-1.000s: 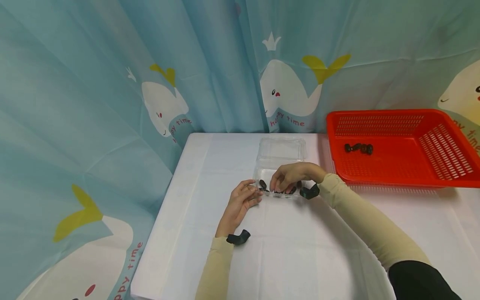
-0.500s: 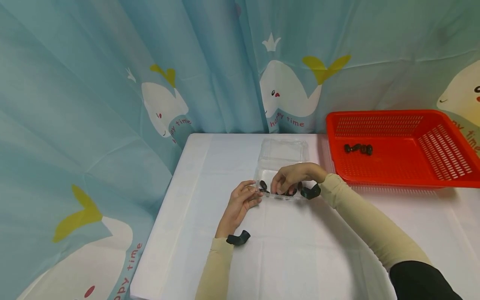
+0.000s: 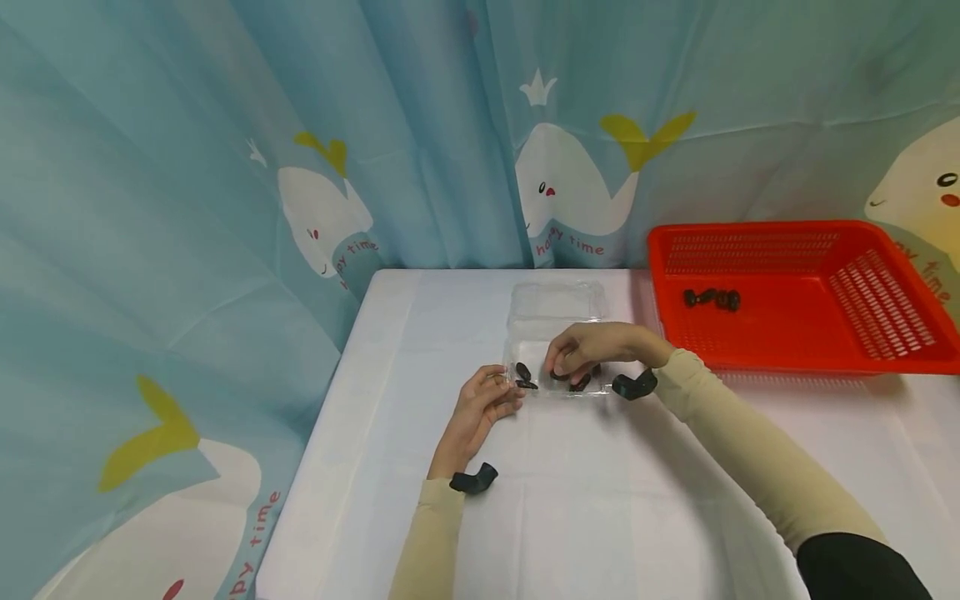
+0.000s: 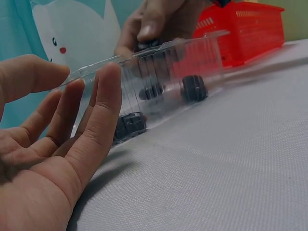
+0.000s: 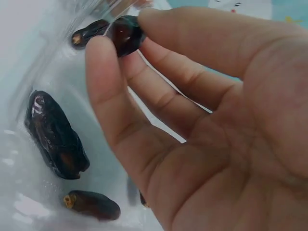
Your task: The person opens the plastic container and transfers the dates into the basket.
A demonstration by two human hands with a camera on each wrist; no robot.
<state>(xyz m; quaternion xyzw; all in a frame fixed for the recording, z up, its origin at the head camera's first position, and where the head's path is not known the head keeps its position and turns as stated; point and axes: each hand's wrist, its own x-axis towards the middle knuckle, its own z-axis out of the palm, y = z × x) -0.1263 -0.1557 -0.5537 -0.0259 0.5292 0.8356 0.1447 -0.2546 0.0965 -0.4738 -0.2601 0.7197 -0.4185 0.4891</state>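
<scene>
A clear plastic clamshell box (image 3: 534,346) lies on the white table with its lid (image 3: 557,300) folded back. Several dark brown dates (image 5: 54,137) lie inside it. Between the thumb and fingertip of my right hand (image 3: 600,343), a date (image 5: 126,35) is pinched over the box. My left hand (image 3: 471,412) holds the box's near left corner, its fingers and thumb bent around the rim and wall. Two dates (image 3: 523,372) lie inside the box close to that corner. The right hand hides part of the box in the head view.
At the back right stands a red plastic basket (image 3: 795,358) with slotted walls. Several dates (image 3: 726,300) lie in its left part. A blue curtain (image 3: 420,125) with whale prints hangs behind the white table (image 3: 420,333).
My right hand has lifted slightly within the box, and a date now shows between its fingertips. The left hand keeps its place on the corner. The head view has shifted a little.
</scene>
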